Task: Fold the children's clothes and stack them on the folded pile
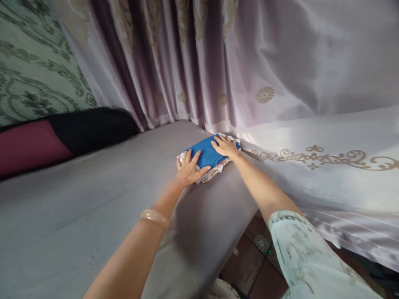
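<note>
A folded blue cloth [204, 152] lies on top of a white patterned cloth [209, 176] with ruffled edges, near the corner of the bed. My left hand [189, 168] rests on the near left end of this small stack, its fingers spread. Across the far right end lies my right hand [226, 147], palm down, with the fingers apart. Both hands press flat on the blue cloth, and neither is closed around it. What kind of garment or cloth it is I cannot make out.
The grey-sheeted bed [77, 207] stretches to the left. A black and maroon bolster [90, 128] lies along the patterned wall. Shiny curtains [280, 62] hang behind and to the right. Beyond the bed's right edge is a tiled floor [246, 257].
</note>
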Demonstrator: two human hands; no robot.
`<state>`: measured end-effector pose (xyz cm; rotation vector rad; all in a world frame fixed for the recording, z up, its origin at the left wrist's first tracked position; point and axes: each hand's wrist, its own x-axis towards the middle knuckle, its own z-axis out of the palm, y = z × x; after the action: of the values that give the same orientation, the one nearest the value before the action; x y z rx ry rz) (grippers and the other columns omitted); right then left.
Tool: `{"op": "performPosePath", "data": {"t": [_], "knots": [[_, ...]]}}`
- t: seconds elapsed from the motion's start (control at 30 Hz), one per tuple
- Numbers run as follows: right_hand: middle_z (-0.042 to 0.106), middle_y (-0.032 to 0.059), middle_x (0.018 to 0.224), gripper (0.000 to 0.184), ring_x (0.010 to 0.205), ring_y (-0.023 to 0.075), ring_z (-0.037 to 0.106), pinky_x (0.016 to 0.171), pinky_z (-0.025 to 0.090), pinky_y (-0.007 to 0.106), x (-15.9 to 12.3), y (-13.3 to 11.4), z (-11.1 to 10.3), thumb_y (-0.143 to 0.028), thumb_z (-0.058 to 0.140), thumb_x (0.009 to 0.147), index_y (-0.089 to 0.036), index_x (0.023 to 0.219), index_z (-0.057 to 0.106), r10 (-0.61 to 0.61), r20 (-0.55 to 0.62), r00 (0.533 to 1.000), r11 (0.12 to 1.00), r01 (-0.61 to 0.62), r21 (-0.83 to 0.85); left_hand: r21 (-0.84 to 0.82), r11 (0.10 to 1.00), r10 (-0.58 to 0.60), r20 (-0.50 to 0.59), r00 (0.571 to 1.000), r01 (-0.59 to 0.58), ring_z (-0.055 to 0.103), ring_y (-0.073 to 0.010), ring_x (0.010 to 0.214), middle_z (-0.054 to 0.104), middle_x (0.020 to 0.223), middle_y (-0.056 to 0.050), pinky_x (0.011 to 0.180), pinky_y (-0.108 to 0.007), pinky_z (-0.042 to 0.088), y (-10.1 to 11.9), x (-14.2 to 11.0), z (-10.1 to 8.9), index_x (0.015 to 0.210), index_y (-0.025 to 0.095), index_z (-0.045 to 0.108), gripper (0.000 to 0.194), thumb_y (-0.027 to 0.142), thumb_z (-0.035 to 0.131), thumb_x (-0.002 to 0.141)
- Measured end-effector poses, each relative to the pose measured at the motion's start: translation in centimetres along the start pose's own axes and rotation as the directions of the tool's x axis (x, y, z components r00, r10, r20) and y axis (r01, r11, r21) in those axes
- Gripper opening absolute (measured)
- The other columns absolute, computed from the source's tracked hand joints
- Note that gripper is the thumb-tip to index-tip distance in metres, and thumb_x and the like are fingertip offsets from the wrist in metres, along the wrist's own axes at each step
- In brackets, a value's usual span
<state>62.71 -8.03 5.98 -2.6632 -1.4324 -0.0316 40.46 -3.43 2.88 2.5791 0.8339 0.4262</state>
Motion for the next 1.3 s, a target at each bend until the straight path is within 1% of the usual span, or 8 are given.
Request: {"op": "performPosePath", "data": {"t": [0.2,0.37,0.6,0.77,0.9,1.0,1.07,1.3], "knots": [[0.022,0.0097,0.159,0.058,0.144,0.0307,0.017,0.112,0.011,0.062,-1.4,-2.6,-1.4,-0.051,0.017,0.099,-0.025,0.149,0.031,-0.076,-0.080,0.994,0.997,0.076,-0.002,0.000,0.998,-0.069,0.038,0.997,0.069,0.007,-0.0302,0.148,0.015,0.159,-0.018,0.114,-0.059,0.008,-3.9,-4.1,-2.6,0.152,0.023,0.018,0.080,0.070,0.030,0.088],[0.019,0.0070,0.160,0.059,0.146,0.0298,0.014,0.114,0.013,0.060,-3.3,-5.4,-0.7,-0.054,0.014,0.099,-0.028,0.149,0.031,-0.210,0.006,0.978,0.975,0.209,0.076,0.082,0.980,-0.187,0.033,0.982,0.184,0.012,-0.0301,0.147,0.020,0.158,-0.019,0.114,-0.058,0.010,-9.3,-7.5,-4.1,0.150,0.019,0.023,0.074,0.064,0.026,0.091],[0.028,0.0070,0.157,0.058,0.145,0.0289,0.017,0.114,0.012,0.061,-3.9,-5.5,0.7,-0.051,0.014,0.099,-0.026,0.147,0.036,-0.208,-0.034,0.977,0.974,0.211,0.083,0.261,0.898,-0.364,-0.014,0.931,0.354,0.022,-0.0305,0.144,0.029,0.154,-0.019,0.114,-0.053,0.017,-16.6,-13.0,-7.3,0.148,0.014,0.029,0.073,0.060,0.027,0.091],[0.032,0.0085,0.155,0.060,0.144,0.0301,0.022,0.113,0.015,0.061,-3.6,-4.9,0.0,-0.050,0.016,0.099,-0.022,0.147,0.037,-0.216,-0.006,0.976,0.976,0.217,0.039,0.326,0.801,-0.507,-0.075,0.858,0.502,0.027,-0.0313,0.142,0.031,0.153,-0.018,0.113,-0.050,0.023,-20.9,-17.9,-10.8,0.146,0.015,0.033,0.071,0.059,0.025,0.091],[0.034,0.0136,0.153,0.060,0.141,0.0316,0.029,0.111,0.019,0.063,-2.8,-5.6,-0.8,-0.051,0.022,0.097,-0.019,0.144,0.041,-0.215,-0.026,0.976,0.976,0.216,0.011,0.358,0.661,-0.649,-0.169,0.742,0.660,0.029,-0.0317,0.141,0.033,0.151,-0.020,0.112,-0.050,0.023,-23.3,-21.8,-13.4,0.145,0.015,0.035,0.068,0.057,0.025,0.092],[0.038,0.0152,0.151,0.056,0.138,0.0305,0.035,0.112,0.022,0.059,-2.9,-8.3,-0.7,-0.045,0.027,0.097,-0.015,0.141,0.045,-0.299,-0.189,0.935,0.953,0.303,-0.008,0.354,0.581,-0.701,-0.241,0.672,0.733,0.032,-0.0314,0.139,0.034,0.151,-0.019,0.111,-0.050,0.024,-24.1,-23.5,-14.3,0.143,0.014,0.038,0.066,0.056,0.024,0.093],[0.042,0.0146,0.148,0.053,0.134,0.0291,0.040,0.111,0.028,0.053,-3.8,-11.1,-0.2,-0.041,0.029,0.097,-0.014,0.139,0.047,-0.393,-0.226,0.892,0.915,0.403,0.000,0.356,0.570,-0.694,-0.274,0.666,0.741,0.032,-0.0309,0.139,0.035,0.150,-0.019,0.111,-0.049,0.024,-24.2,-24.0,-14.3,0.143,0.013,0.038,0.066,0.055,0.022,0.095],[0.042,0.0110,0.149,0.048,0.134,0.0258,0.041,0.111,0.030,0.044,-8.1,-23.9,4.0,-0.031,0.033,0.096,-0.016,0.139,0.046,-0.665,-0.026,0.746,0.741,0.664,0.101,0.370,0.574,-0.668,-0.304,0.679,0.730,0.028,-0.0315,0.141,0.035,0.151,-0.019,0.111,-0.049,0.024,-24.2,-23.9,-13.7,0.143,0.012,0.039,0.065,0.053,0.020,0.096]]}}
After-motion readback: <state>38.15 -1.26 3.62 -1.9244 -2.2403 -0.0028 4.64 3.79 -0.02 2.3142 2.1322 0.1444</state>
